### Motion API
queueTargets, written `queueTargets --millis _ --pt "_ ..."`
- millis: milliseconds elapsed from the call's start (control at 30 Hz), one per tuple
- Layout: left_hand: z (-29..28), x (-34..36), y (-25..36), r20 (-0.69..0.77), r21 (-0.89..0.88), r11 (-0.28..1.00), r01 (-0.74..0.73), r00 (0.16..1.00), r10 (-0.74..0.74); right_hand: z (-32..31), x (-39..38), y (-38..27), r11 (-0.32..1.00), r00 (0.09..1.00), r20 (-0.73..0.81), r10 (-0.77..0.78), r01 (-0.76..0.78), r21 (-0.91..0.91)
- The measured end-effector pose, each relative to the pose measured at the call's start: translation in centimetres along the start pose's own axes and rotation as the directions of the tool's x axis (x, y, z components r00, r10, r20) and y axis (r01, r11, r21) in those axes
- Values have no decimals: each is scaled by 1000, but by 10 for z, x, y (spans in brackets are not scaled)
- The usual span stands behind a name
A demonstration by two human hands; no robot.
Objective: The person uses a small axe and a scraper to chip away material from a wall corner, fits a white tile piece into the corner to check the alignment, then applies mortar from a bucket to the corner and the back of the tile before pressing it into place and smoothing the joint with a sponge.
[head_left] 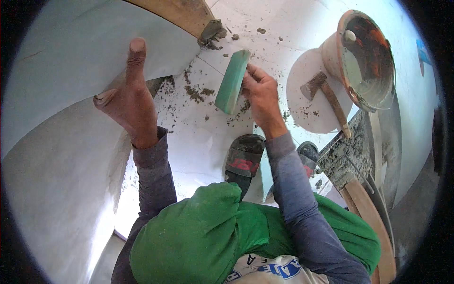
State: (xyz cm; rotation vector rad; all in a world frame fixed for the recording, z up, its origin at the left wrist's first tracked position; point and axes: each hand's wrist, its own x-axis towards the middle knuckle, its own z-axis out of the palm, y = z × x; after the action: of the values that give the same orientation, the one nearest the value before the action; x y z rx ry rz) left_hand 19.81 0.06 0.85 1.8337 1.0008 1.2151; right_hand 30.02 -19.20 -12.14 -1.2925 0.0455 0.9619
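My right hand (263, 97) is closed on a green float (231, 85), a flat rectangular tool held tilted above the floor. The grip behind its plate is hidden by my fingers. To the left, my left hand (135, 97) lies against a large pale panel (85, 57), with one digit stretched out along the surface and another bent to the side. Its remaining fingers are foreshortened. Grey mortar crumbs (196, 94) are scattered on the white tiled floor (182, 137) beneath the float.
At right, a mortar-stained bucket (333, 57) lies tilted, its mouth facing right. A hammer-like tool with a wooden handle (335, 106) rests beside it. Mortar clumps (213, 32) sit by a wooden board (177, 12). Rough mortar (347, 154) and a wooden plank (366, 203) are at lower right.
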Motion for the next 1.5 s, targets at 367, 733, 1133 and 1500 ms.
queueTargets --millis 367,733,1133,1500 --pt "-18 1 -18 22 445 891 96 993 -117 45 66 14 933 916 -337 -216 93 -347" --pt "-4 -1 -18 -53 163 986 -25 998 34 94 83 19 928 903 -338 -267 145 -344" --pt "-13 -4 -10 -79 79 978 192 979 -186 55 86 2 910 917 -256 -305 202 -362" --pt "-9 -4 -11 -80 38 993 108 991 -105 68 83 2 885 894 -247 -374 264 -383"
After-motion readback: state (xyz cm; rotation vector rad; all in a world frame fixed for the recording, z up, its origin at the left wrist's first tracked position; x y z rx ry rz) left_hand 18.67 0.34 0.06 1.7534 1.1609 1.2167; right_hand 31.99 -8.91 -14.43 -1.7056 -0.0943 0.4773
